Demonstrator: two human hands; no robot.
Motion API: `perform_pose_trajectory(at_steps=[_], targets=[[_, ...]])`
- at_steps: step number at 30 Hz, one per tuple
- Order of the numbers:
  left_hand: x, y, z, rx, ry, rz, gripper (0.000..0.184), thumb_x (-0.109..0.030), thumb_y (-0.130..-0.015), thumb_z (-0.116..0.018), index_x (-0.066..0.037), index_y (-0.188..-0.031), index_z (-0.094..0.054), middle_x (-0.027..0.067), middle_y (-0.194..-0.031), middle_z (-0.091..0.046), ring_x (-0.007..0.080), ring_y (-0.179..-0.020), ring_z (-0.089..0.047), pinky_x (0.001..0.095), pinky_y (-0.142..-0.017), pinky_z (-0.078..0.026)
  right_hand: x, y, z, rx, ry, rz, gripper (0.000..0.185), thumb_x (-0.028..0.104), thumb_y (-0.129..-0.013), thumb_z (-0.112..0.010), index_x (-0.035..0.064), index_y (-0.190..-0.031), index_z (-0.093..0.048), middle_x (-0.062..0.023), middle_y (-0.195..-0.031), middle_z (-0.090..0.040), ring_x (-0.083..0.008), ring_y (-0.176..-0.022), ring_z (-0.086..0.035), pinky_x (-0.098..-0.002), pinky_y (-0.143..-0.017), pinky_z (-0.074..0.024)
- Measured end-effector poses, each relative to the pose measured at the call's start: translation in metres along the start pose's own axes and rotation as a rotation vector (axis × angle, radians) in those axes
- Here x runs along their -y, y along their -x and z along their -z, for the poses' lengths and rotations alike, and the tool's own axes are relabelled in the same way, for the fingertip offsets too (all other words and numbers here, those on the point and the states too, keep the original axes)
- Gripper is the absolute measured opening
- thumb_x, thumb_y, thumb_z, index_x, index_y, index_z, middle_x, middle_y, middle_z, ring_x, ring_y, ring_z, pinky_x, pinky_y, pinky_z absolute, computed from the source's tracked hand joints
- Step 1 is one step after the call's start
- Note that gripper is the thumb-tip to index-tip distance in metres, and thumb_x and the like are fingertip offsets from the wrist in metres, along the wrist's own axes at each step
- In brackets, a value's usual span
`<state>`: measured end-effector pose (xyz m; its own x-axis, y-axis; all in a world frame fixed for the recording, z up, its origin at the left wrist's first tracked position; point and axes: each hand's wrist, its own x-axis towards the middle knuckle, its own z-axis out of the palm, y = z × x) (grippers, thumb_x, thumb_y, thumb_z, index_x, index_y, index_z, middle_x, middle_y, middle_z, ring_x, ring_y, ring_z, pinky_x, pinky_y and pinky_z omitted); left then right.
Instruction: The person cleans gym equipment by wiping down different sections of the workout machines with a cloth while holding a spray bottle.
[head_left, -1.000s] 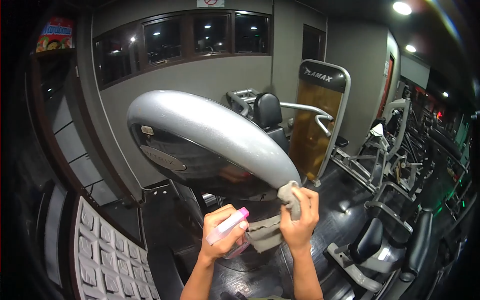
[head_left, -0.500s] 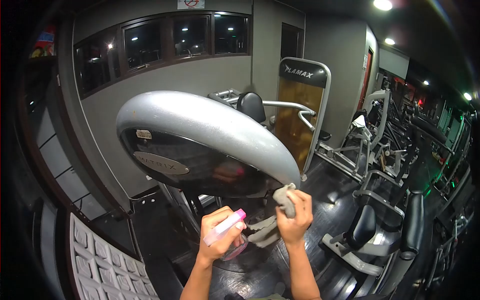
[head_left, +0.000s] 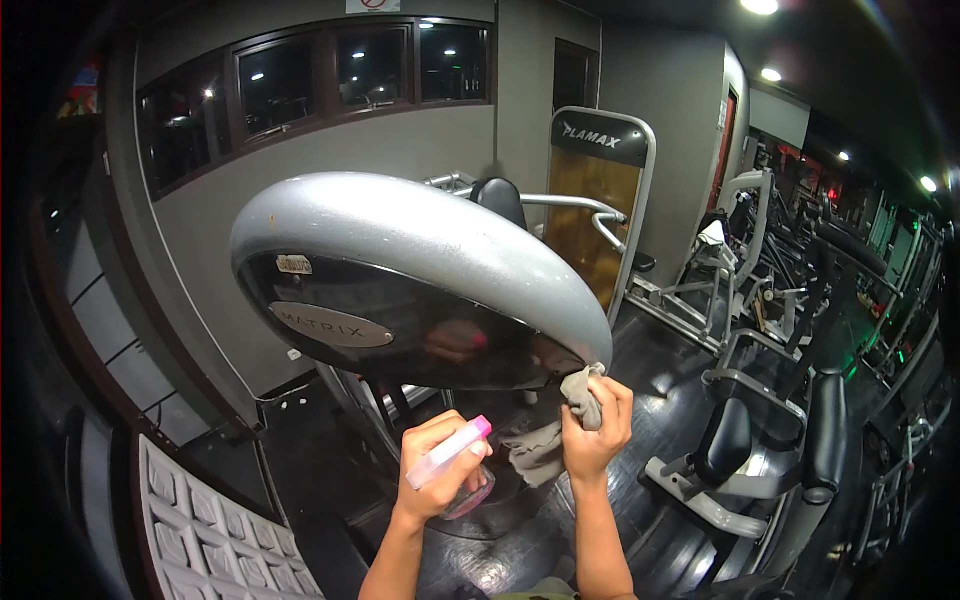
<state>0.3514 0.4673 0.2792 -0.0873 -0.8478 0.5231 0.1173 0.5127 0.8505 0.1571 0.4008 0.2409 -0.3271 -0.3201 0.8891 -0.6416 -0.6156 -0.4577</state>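
Gripping a bunched grey cloth [head_left: 581, 397], the fingers of the right hand [head_left: 598, 428] pressed it against the lower right end of the silver-and-black MATRIX machine part [head_left: 420, 270], while a loose part of the cloth hung to the left. The left hand [head_left: 438, 468] had its fingers wrapped around a spray bottle [head_left: 450, 455] with a pink-tipped top, held below the machine part's dark face and apart from it.

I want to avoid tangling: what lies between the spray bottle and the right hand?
The head view shows a loose cloth end hanging between the spray bottle and right hand.
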Motion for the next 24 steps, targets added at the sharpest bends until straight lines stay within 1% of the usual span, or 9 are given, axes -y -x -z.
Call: perform_pose_trajectory(at_steps=[5,8,10,11,15,18,20,22,24], targets=[[0.001,0.001,0.004,-0.003,0.013,0.012,0.017,-0.009,-0.088,-0.063,0.004,-0.079,-0.065,0.0060,-0.066,-0.059,0.0107,-0.049,-0.058,0.0238,-0.050,-0.044,0.026,0.007,-0.017,0.020,-0.042,0.067,0.049,-0.002,-0.055,-0.082,0.0095,-0.101,-0.069,-0.0102,-0.099,-0.062,-0.0305,-0.087,-0.066,-0.0389,-0.075,-0.0545],[0.003,0.001,0.005,-0.005,0.010,0.042,0.020,-0.010,-0.087,-0.061,0.007,-0.079,-0.060,0.0123,-0.076,-0.060,0.0165,-0.045,-0.058,0.0290,-0.049,-0.052,0.025,0.015,-0.021,0.084,-0.091,0.100,0.046,-0.001,-0.055,-0.082,0.0102,-0.098,-0.071,-0.0084,-0.097,-0.062,-0.0294,-0.084,-0.067,-0.0378,-0.072,-0.0552],[-0.002,0.000,0.002,-0.018,0.030,0.030,0.018,-0.010,-0.088,-0.063,0.005,-0.079,-0.063,0.0083,-0.071,-0.059,0.0127,-0.048,-0.059,0.0256,-0.049,-0.047,0.015,0.013,-0.013,0.111,-0.044,0.128,0.047,-0.001,-0.053,-0.082,0.0105,-0.097,-0.071,-0.0080,-0.097,-0.063,-0.0294,-0.083,-0.067,-0.0382,-0.072,-0.0551],[-0.003,-0.001,0.001,-0.026,0.040,0.023,0.017,-0.010,-0.089,-0.064,0.004,-0.079,-0.065,0.0063,-0.068,-0.058,0.0108,-0.049,-0.059,0.0239,-0.049,-0.045,0.012,0.010,-0.009,0.080,-0.017,0.131,0.050,-0.002,-0.051,-0.082,0.0106,-0.098,-0.071,-0.0084,-0.097,-0.063,-0.0297,-0.082,-0.066,-0.0386,-0.071,-0.0549],[0.003,-0.001,0.006,-0.012,0.000,0.016,0.016,-0.010,-0.089,-0.064,0.004,-0.079,-0.065,0.0061,-0.068,-0.058,0.0108,-0.049,-0.059,0.0241,-0.049,-0.044,0.007,0.006,-0.005,-0.051,0.037,-0.037,0.049,-0.003,-0.053,-0.081,0.0090,-0.099,-0.069,-0.0104,-0.100,-0.061,-0.0295,-0.089,-0.064,-0.0397,-0.075,-0.0531],[0.005,-0.002,0.006,-0.020,-0.023,0.024,0.015,-0.009,-0.088,-0.064,0.003,-0.079,-0.065,0.0056,-0.067,-0.057,0.0107,-0.049,-0.059,0.0245,-0.049,-0.044,0.027,0.013,-0.014,0.026,-0.027,0.023,0.050,-0.004,-0.053,-0.081,0.0096,-0.100,-0.069,-0.0105,-0.100,-0.061,-0.0297,-0.089,-0.064,-0.0402,-0.074,-0.0531],[0.005,-0.005,0.001,-0.046,-0.022,0.037,0.014,-0.008,-0.087,-0.065,0.003,-0.078,-0.064,0.0051,-0.065,-0.057,0.0106,-0.049,-0.058,0.0246,-0.049,-0.043,0.037,0.024,-0.018,0.188,-0.141,0.043,0.049,-0.002,-0.056,-0.081,0.0126,-0.101,-0.071,-0.0104,-0.101,-0.061,-0.0299,-0.089,-0.064,-0.0394,-0.075,-0.0531],[0.006,-0.008,0.000,-0.033,-0.099,-0.003,0.018,-0.010,-0.089,-0.062,0.004,-0.077,-0.062,0.0070,-0.066,-0.057,0.0135,-0.047,-0.059,0.0254,-0.049,-0.046,0.049,0.034,-0.020,0.268,-0.263,-0.088,0.046,-0.002,-0.059,-0.080,0.0120,-0.102,-0.072,-0.0113,-0.102,-0.061,-0.0309,-0.090,-0.065,-0.0392,-0.076,-0.0533],[0.008,-0.012,0.001,-0.024,-0.171,-0.043,0.021,-0.011,-0.089,-0.061,0.005,-0.076,-0.061,0.0075,-0.066,-0.058,0.0146,-0.046,-0.060,0.0255,-0.048,-0.046,0.043,0.038,-0.017,0.213,-0.292,-0.171,0.044,-0.008,-0.064,-0.074,0.0088,-0.105,-0.068,-0.0146,-0.106,-0.062,-0.0309,-0.094,-0.065,-0.0374,-0.080,-0.0528]])
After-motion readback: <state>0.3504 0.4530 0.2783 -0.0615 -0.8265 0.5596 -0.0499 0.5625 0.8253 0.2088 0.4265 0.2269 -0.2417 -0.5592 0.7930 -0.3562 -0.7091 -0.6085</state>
